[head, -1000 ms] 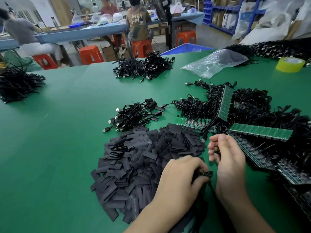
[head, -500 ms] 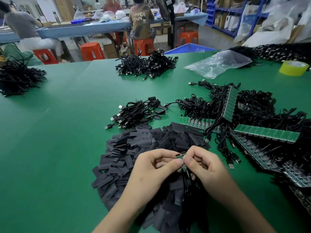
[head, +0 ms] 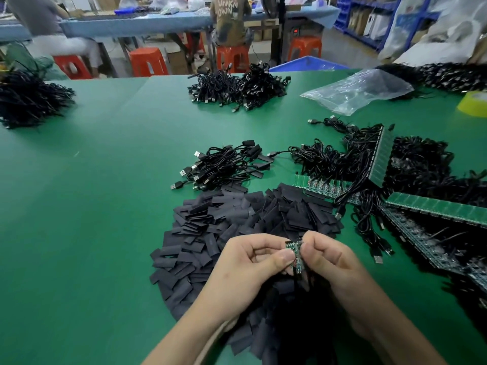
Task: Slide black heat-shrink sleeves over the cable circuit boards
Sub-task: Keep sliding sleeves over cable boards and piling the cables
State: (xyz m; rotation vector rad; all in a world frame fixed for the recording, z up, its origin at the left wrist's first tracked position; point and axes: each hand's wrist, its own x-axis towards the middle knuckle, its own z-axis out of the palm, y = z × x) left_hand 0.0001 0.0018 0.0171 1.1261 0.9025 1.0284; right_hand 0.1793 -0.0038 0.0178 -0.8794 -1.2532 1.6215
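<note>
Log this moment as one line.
left hand: pinches small green circuit board | right hand: pinches it too | flat black heat-shrink sleeves: piled underneath, board bare

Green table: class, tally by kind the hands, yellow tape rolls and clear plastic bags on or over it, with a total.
Hands: 2, left hand and right hand, both pinching the circuit board
Yellow tape roll: 1
Clear plastic bag: 1
Total: 4

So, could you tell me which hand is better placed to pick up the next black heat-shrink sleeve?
Probably the left. Both the left hand and the right hand pinch the small green circuit board, but the pile of flat black heat-shrink sleeves spreads mostly to the left hand's side, right beside it.
</note>
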